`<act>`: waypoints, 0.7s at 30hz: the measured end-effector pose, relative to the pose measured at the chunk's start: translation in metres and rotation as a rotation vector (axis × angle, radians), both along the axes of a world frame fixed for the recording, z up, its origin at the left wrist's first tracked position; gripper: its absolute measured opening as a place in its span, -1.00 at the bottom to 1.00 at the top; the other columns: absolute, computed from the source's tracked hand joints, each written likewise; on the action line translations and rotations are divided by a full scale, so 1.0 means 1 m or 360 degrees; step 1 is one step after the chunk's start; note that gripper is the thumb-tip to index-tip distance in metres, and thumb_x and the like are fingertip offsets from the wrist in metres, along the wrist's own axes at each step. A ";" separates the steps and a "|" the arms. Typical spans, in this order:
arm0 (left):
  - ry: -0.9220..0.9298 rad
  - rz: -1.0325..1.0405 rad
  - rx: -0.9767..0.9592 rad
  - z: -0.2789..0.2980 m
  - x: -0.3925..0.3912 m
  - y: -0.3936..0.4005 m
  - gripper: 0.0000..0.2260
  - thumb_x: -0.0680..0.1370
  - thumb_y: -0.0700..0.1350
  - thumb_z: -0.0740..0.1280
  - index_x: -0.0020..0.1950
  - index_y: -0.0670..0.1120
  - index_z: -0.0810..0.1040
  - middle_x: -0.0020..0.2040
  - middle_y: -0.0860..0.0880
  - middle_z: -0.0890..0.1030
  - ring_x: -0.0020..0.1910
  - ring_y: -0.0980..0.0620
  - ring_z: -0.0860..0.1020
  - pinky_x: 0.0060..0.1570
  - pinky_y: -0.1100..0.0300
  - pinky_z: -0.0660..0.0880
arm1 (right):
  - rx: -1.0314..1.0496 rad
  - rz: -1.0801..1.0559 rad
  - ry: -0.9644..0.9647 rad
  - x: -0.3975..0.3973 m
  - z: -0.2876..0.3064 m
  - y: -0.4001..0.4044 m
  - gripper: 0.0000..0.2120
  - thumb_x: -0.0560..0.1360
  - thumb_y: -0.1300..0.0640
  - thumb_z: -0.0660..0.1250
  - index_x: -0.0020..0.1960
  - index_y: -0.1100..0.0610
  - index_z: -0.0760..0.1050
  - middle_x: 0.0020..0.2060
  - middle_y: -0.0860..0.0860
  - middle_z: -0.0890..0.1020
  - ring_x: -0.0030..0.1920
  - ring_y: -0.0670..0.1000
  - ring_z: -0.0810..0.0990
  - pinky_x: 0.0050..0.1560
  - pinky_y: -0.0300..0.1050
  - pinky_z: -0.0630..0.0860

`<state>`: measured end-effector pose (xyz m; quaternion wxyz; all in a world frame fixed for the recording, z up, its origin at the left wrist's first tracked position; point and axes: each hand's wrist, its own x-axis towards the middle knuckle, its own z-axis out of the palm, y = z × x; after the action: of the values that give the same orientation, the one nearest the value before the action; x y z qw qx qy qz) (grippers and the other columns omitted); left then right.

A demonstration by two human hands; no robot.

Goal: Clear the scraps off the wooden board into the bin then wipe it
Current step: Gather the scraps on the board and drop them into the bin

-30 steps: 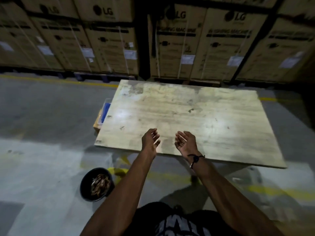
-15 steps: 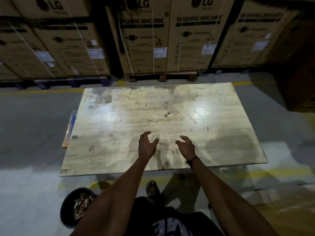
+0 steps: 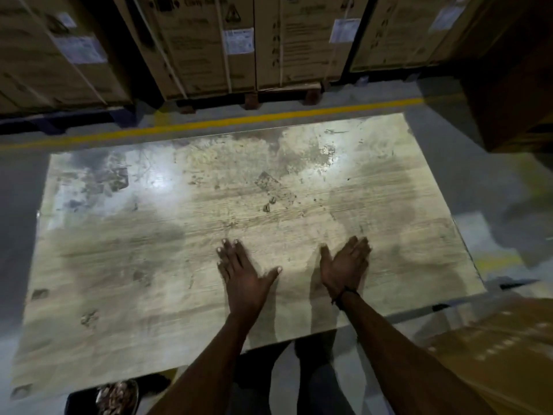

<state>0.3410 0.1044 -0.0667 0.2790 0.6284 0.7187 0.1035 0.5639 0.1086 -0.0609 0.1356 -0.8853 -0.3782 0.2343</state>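
Note:
The pale wooden board (image 3: 125,265) fills the middle of the view, stained and scuffed. A few small dark scraps (image 3: 269,204) lie near its centre, beyond my fingertips. My left hand (image 3: 241,275) lies flat on the board, fingers straight and thumb spread to the right. My right hand (image 3: 344,266) is over the board beside it, fingers straight and together, tilted on its edge; it holds nothing. The dark round bin (image 3: 115,398) with brown scraps in it sits on the floor under the board's near left edge, partly hidden.
Tall cardboard boxes (image 3: 203,46) on pallets stand in a row behind the board, past a yellow floor line (image 3: 239,121). A dark brown box (image 3: 514,94) is at the far right. A brown cardboard surface (image 3: 493,354) lies at the near right.
I have stepped closer and both hands moved forward over the board. The left hand went from loosely curled to flat on the surface; the right hand's fingers straightened. The bin slid nearly out of view.

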 end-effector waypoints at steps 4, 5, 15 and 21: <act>0.0153 -0.0137 0.0173 -0.014 0.010 0.012 0.04 0.57 0.46 0.21 0.70 -0.20 -0.19 0.71 -0.17 -0.25 0.69 -0.13 -0.27 0.66 -0.11 -0.10 | 0.0034 -0.0097 -0.0219 -0.007 -0.021 0.032 0.07 0.52 -0.43 0.10 0.65 0.39 -0.07 0.63 0.39 -0.04 0.65 0.39 -0.10 0.62 0.32 -0.08; 0.0158 -0.0194 0.0198 -0.017 0.014 0.022 0.02 0.59 0.45 0.21 0.70 -0.20 -0.20 0.71 -0.16 -0.23 0.69 -0.11 -0.25 0.66 -0.10 -0.08 | 0.0037 -0.0123 -0.0284 -0.009 -0.024 0.040 0.08 0.52 -0.44 0.09 0.64 0.41 -0.04 0.62 0.42 -0.01 0.64 0.41 -0.08 0.62 0.33 -0.07; 0.0205 -0.0322 0.0302 -0.023 0.059 0.154 -0.02 0.62 0.46 0.09 0.70 -0.21 -0.21 0.71 -0.19 -0.20 0.70 -0.12 -0.22 0.66 -0.03 -0.16 | 0.0191 0.0098 -0.0531 0.038 -0.046 0.100 0.12 0.55 -0.48 0.09 0.63 0.44 -0.10 0.63 0.40 -0.03 0.67 0.32 -0.11 0.64 0.26 -0.05; 0.0191 -0.0415 0.0342 -0.027 0.073 0.206 -0.10 0.66 0.41 0.03 0.70 -0.18 -0.25 0.71 -0.16 -0.25 0.69 -0.10 -0.24 0.67 -0.05 -0.15 | 0.0217 0.0203 -0.0398 0.074 -0.043 0.190 0.12 0.56 -0.50 0.05 0.64 0.40 -0.17 0.65 0.35 -0.10 0.67 0.29 -0.17 0.66 0.21 -0.15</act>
<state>0.4137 0.3109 -0.0942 0.1779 0.7476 0.6312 0.1051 0.6375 0.2988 -0.1039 0.1321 -0.8705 -0.4626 0.1039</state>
